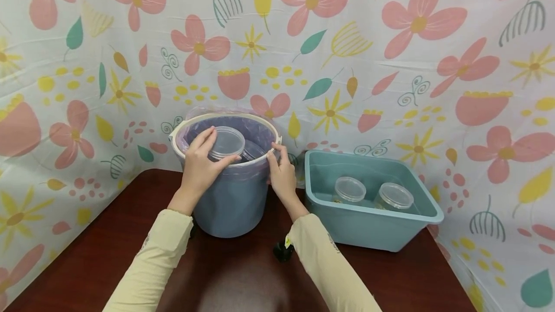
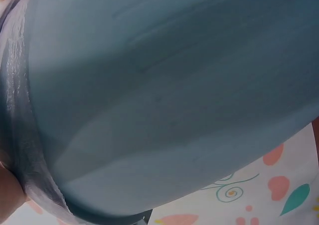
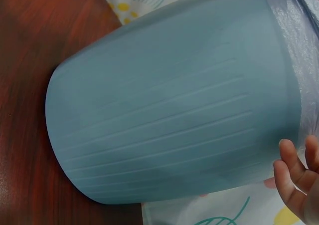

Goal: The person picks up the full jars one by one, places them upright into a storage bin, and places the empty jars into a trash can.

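Note:
A blue-grey bucket point(image 1: 231, 206) stands on the table, lined with a thin purple plastic bag point(image 1: 270, 131) under a cream rim ring point(image 1: 243, 116). My left hand point(image 1: 200, 165) grips a round clear plastic container point(image 1: 227, 141) by its sides, inside the bucket's mouth. Beside it in the bucket, another clear round container point(image 1: 253, 152) shows partly. With thumb and fingers, my right hand point(image 1: 283, 172) pinches the rim on the right side. Both wrist views mostly show the bucket wall point(image 2: 164, 100); some right-hand fingers point(image 3: 294, 172) appear at the right wrist view's edge.
Right of the bucket is a rectangular teal basin point(image 1: 368, 227) holding two clear lidded containers point(image 1: 350, 189). A small black object point(image 1: 283, 252) lies near my right sleeve. Behind everything hangs a floral cloth point(image 1: 277, 52); the table point(image 1: 108, 249) is dark reddish-brown.

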The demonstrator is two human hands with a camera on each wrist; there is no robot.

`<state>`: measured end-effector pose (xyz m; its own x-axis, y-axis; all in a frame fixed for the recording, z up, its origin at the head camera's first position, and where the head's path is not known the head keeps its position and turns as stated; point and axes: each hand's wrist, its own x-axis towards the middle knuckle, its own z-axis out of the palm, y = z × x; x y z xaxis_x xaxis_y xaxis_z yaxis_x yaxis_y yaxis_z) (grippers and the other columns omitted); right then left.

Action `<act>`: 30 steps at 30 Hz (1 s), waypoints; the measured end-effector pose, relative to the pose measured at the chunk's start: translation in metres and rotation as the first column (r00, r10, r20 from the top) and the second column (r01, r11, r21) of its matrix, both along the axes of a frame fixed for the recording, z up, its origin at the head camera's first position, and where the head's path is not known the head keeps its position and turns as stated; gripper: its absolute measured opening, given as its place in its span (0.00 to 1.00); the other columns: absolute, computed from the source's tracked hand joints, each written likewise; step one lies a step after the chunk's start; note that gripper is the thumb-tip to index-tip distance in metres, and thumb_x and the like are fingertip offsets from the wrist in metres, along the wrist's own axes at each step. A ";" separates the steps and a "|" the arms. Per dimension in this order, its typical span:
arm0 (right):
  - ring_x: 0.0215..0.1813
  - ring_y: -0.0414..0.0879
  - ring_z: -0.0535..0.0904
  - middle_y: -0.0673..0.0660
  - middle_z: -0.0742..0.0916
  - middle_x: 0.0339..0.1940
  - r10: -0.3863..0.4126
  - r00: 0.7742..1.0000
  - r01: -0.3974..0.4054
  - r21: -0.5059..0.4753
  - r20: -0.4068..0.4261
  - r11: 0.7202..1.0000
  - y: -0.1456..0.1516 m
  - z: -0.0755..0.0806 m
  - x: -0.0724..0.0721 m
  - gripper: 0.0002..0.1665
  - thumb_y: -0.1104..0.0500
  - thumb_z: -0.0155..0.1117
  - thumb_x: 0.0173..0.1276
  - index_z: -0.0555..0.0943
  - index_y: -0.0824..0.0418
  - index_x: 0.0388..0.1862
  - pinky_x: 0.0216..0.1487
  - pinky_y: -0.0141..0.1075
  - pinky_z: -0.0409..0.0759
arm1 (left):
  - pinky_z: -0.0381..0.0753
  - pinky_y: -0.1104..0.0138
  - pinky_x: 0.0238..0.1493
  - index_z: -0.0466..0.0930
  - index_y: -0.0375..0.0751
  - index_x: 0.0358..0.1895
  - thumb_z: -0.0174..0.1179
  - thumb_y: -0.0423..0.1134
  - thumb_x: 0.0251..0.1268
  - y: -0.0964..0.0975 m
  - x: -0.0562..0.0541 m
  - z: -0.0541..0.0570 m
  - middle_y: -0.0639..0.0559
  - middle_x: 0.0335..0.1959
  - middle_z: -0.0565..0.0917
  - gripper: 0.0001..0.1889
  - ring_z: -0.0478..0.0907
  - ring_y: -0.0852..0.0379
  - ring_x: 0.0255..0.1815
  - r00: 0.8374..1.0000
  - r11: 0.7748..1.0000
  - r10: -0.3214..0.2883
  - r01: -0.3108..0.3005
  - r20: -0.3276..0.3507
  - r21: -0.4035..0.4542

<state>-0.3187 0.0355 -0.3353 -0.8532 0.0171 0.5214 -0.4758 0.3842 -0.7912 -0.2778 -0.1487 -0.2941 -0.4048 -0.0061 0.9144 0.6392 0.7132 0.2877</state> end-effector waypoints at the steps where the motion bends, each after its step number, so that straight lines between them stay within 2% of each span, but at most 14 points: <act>1: 0.10 0.47 0.72 0.53 0.73 0.07 0.000 1.000 0.000 0.001 0.000 1.000 0.000 0.000 0.000 0.21 0.43 0.43 0.69 0.68 0.45 0.59 0.11 0.37 0.66 | 0.63 0.56 0.57 0.71 0.20 0.51 0.77 0.41 0.27 0.000 0.000 0.000 0.32 0.52 0.73 0.42 0.68 0.41 0.55 1.000 1.000 0.005 -0.005 0.007 -0.005; 4: 0.10 0.49 0.72 0.53 0.73 0.07 -0.001 1.000 0.001 0.004 0.002 1.000 0.000 0.000 0.001 0.22 0.43 0.43 0.69 0.68 0.45 0.59 0.10 0.37 0.66 | 0.63 0.55 0.57 0.74 0.20 0.48 0.76 0.42 0.28 0.000 0.000 -0.001 0.32 0.51 0.74 0.39 0.68 0.40 0.54 1.000 1.000 0.016 -0.015 0.027 -0.019; 9: 0.10 0.50 0.72 0.53 0.72 0.07 -0.001 1.000 0.001 0.009 0.016 1.000 0.001 0.000 0.002 0.22 0.43 0.43 0.68 0.68 0.45 0.59 0.10 0.37 0.65 | 0.61 0.57 0.58 0.79 0.22 0.40 0.75 0.39 0.34 0.000 -0.001 0.000 0.33 0.46 0.77 0.28 0.69 0.40 0.54 0.999 1.000 0.009 -0.009 0.050 -0.008; 14: 0.11 0.51 0.73 0.53 0.73 0.07 -0.001 1.000 0.000 0.022 0.018 1.000 0.000 0.000 0.001 0.22 0.43 0.44 0.68 0.69 0.45 0.58 0.10 0.36 0.64 | 0.60 0.57 0.58 0.81 0.25 0.35 0.71 0.36 0.42 -0.001 0.000 0.001 0.35 0.41 0.80 0.18 0.70 0.42 0.52 0.998 1.000 0.003 -0.002 0.055 -0.016; 18: 0.12 0.53 0.73 0.56 0.74 0.09 0.025 1.000 -0.025 0.012 0.002 1.000 0.002 -0.001 0.001 0.23 0.42 0.44 0.68 0.68 0.45 0.60 0.12 0.36 0.67 | 0.62 0.55 0.56 0.82 0.27 0.35 0.67 0.34 0.47 -0.001 0.001 -0.001 0.37 0.39 0.80 0.13 0.70 0.42 0.50 0.999 1.000 0.007 -0.006 0.045 -0.016; 22: 0.12 0.48 0.72 0.57 0.76 0.12 0.032 0.997 -0.029 0.041 -0.066 0.999 0.008 -0.009 0.004 0.29 0.42 0.46 0.68 0.60 0.49 0.66 0.12 0.35 0.67 | 0.65 0.56 0.53 0.82 0.27 0.35 0.64 0.31 0.48 0.000 0.006 -0.001 0.38 0.39 0.80 0.11 0.72 0.43 0.48 1.000 1.000 -0.019 0.019 0.015 0.003; 25: 0.14 0.42 0.72 0.54 0.78 0.16 0.016 0.991 -0.006 0.076 -0.132 0.997 0.014 -0.014 0.007 0.33 0.44 0.47 0.68 0.56 0.53 0.68 0.14 0.35 0.67 | 0.69 0.58 0.50 0.82 0.28 0.35 0.63 0.29 0.49 0.002 0.010 0.001 0.39 0.37 0.81 0.09 0.74 0.45 0.45 0.998 0.998 -0.053 0.054 -0.018 0.027; 30: 0.18 0.46 0.75 0.56 0.80 0.24 0.022 0.975 -0.011 0.054 -0.220 0.998 0.025 -0.014 0.010 0.27 0.49 0.49 0.68 0.65 0.60 0.62 0.20 0.34 0.73 | 0.72 0.60 0.45 0.82 0.29 0.34 0.62 0.29 0.50 0.008 0.018 0.002 0.41 0.35 0.81 0.08 0.76 0.47 0.40 0.993 0.995 -0.094 0.097 -0.071 0.032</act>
